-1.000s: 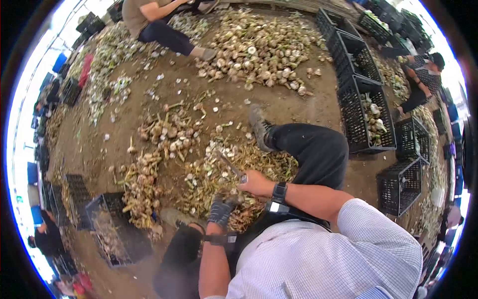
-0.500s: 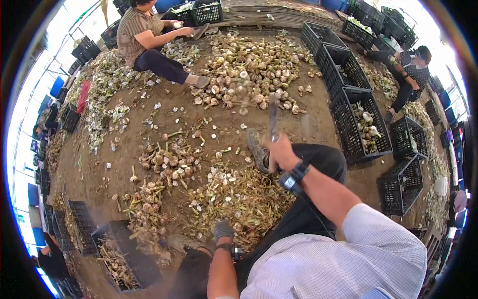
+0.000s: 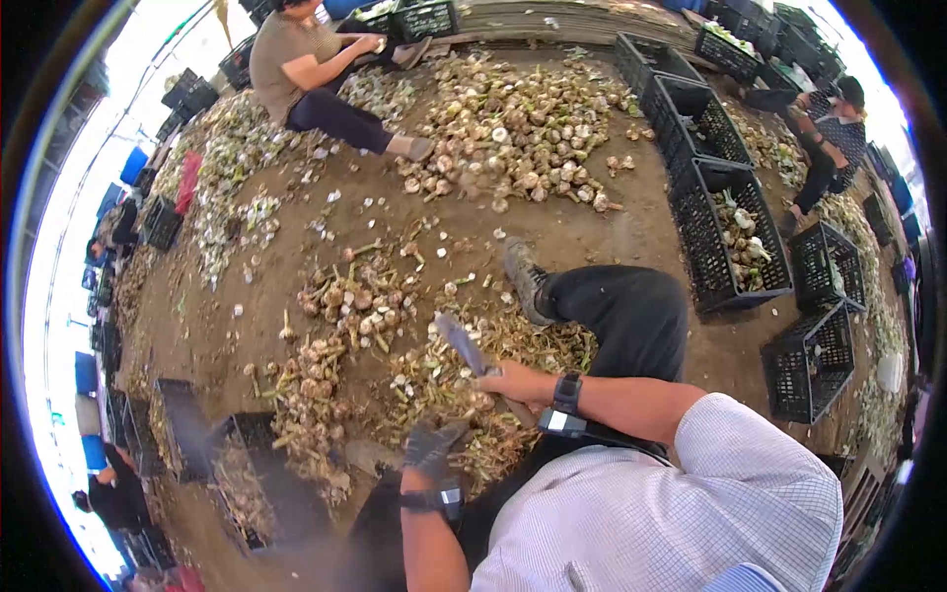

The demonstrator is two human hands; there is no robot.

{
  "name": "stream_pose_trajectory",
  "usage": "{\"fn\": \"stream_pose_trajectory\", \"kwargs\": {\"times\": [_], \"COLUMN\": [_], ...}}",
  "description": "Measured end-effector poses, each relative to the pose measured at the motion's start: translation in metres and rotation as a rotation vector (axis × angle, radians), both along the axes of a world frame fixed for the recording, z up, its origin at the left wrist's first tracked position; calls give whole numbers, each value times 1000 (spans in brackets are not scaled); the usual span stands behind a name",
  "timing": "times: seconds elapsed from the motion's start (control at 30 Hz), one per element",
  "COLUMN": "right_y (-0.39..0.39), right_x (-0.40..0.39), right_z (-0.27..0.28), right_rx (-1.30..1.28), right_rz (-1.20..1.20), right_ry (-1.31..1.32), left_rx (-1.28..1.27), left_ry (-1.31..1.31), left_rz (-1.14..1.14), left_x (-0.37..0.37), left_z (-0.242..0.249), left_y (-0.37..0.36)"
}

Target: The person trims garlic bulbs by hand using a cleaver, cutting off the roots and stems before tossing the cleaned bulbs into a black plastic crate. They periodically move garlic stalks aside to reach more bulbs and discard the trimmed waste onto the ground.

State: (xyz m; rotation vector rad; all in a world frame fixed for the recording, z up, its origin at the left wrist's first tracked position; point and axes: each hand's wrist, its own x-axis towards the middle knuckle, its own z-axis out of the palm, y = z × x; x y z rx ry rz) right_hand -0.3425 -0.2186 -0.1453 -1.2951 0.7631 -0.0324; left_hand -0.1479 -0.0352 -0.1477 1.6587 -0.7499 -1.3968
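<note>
In the head view my right hand (image 3: 518,383) is closed around the handle of a knife (image 3: 461,342). Its wide blade points up and left over the heap of cut stems and roots (image 3: 513,434). My left hand (image 3: 432,449), in a grey glove, is low beside that heap, left of the knife. Its fingers look apart, and no bulb shows in them. Untrimmed garlic bulbs with stalks (image 3: 360,301) lie in a loose pile ahead and to the left of my left hand.
A big heap of garlic bulbs (image 3: 523,128) lies farther ahead, with a seated person (image 3: 306,69) at its left. Black crates (image 3: 725,242) line the right side, and another person (image 3: 829,128) sits beyond them. A dark crate (image 3: 247,474) stands at lower left.
My right hand has brought the knife down and left, from upright near my shoe to over the stem heap. My left hand's gloved fingers have spread. The camera view has shifted slightly.
</note>
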Motion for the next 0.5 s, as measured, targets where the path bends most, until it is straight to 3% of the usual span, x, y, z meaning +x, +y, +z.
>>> {"fn": "stream_pose_trajectory", "kwargs": {"times": [0.07,0.1,0.17,0.23,0.33,0.37,0.47,0.5], "right_y": [6,2,10,20,18,18,26,28], "right_x": [3,5,9,11,9,4,-11,-16], "right_z": [5,22,41,48,69,66,71,72], "right_rx": [-45,-74,-170,-177,-257,-352,-667,-738], "right_rz": [-48,-6,25,16,-4,6,56,102], "right_ry": [-44,-6,-53,-48,-15,-40,-150,-181], "left_rx": [151,113,49,4,-127,-209,-137,-116], "left_ry": [-38,-305,-588,-626,-107,-292,35,-111], "left_rz": [-16,-116,-185,-116,114,58,213,135], "left_x": [-18,-37,-57,-54,-57,-56,-59,-58], "left_z": [31,73,87,34,28,19,48,43], "left_y": [-14,-26,-34,-22,-13,-6,-3,3]}}
